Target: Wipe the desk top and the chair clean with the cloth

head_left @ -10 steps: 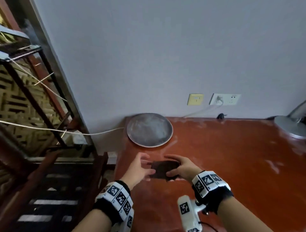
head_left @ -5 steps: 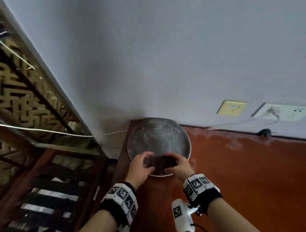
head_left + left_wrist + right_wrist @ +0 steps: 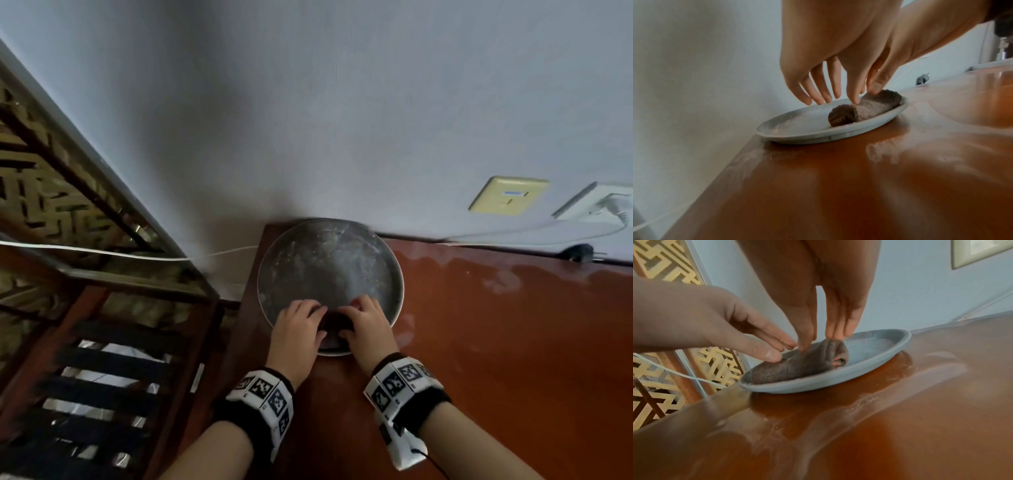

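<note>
We see the grey plate [image 3: 270,270] at the desk top's [image 3: 496,359] back-left corner, touching the wall, with open wood to its right. The rolled brown cloth [image 3: 865,110], held above the desk a second ago, now lies on the plate's near side. Our left hand [image 3: 296,330] and right hand [image 3: 368,325] touch it with straight, relaxed fingers; no writing is legible.

**Rolled cloth set on plate**

A rolled brown cloth [image 3: 801,365] lies on a grey plate [image 3: 875,352] at the corner of a glossy, streaked tabletop [image 3: 879,426]. The right hand [image 3: 818,280] touches it from above with straight fingers [image 3: 849,327]; the left hand [image 3: 705,321] touches its near end.
</note>
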{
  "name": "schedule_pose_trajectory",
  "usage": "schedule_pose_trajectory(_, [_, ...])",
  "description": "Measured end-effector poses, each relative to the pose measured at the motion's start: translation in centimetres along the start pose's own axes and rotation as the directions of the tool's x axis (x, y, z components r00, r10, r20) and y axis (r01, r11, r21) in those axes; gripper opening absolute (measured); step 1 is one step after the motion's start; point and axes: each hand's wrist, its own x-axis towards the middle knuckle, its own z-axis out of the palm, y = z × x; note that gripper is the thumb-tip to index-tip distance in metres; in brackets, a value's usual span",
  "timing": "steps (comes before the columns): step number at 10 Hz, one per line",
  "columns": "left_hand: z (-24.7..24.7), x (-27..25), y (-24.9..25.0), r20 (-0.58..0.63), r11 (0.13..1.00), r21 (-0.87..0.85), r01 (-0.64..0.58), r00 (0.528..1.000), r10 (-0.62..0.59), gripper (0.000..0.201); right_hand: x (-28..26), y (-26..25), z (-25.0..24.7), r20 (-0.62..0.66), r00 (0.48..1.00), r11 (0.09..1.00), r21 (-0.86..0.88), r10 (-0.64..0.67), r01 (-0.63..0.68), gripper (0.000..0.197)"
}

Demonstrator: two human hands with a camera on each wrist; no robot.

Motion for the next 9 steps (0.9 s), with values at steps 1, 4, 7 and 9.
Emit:
schedule_pose_trajectory(1, [0.6, 0.0, 0.1, 0.049, 0.998, 0.057, 0.031, 0.998, -0.034, 0.045, -0.4, 0.1, 0.6, 0.067, 0.998, 1.000, -0.022, 0.013, -0.011, 0.042])
schedule_pose_trajectory(4, [-2.0, 1.5, 2.1, 0.218, 0.968, 0.238, 0.081, 0.967, -0.134, 0.035, 0.4, -1.4, -2.2, 0.233, 0.965, 0.984, -0.158, 0.120, -0.084, 0.032])
schedule_pose_trajectory(7, [-20.0, 7.0, 8.7, 0.026, 0.974, 0.226, 0.012, 0.999, -0.019, 0.035, 1.3, -5.5, -19.9, -0.049, 0.974, 0.949, -0.220, 0.222, -0.227, 0.025])
schedule_pose_trajectory(9, [-32.4, 7.6, 13.2, -0.167, 0.962, 0.274, -0.021, 0.983, 0.070, 0.034, 1.5, -10.4, -31.1, -0.226, 0.963, 0.946, -0.252, 0.147, -0.204, 0.018])
